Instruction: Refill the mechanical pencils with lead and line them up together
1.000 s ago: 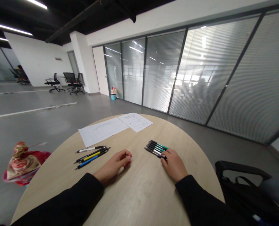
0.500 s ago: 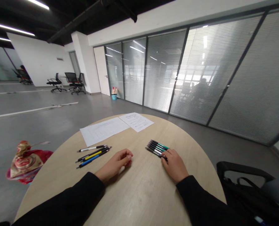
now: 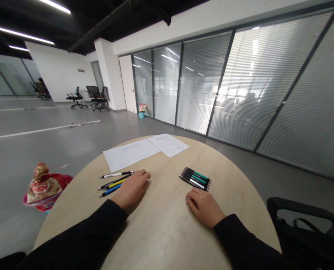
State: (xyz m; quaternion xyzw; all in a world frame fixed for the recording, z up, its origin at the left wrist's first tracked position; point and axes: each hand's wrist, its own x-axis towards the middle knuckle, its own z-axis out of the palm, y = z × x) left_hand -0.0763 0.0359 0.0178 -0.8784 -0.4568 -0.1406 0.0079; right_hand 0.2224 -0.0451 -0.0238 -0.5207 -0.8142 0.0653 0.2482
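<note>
My left hand [image 3: 133,189] lies palm down over the right ends of a small group of pens, its fingers loosely bent and apart. In that group are a white pen [image 3: 116,174], a yellow pen [image 3: 115,186], a blue pen [image 3: 110,191] and a black pen [image 3: 106,185]. The left fingertips point away from me, and no pen shows in them. Just below a tidy row of pens with black, green and white barrels [image 3: 195,179] rests my right hand [image 3: 205,207]. Its fingers are loosely curled, with a gap at the thumb and nothing visible inside.
Two printed sheets, a wide one [image 3: 130,153] and a narrower one [image 3: 169,144], lie at the round table's [image 3: 161,232] far side. A black chair [image 3: 302,213] stands at right. On the floor at left is a red and gold bag [image 3: 44,187].
My left hand has moved left onto the pen group. My right hand has drawn back from the row of pens towards me. The camera view has turned slightly left.
</note>
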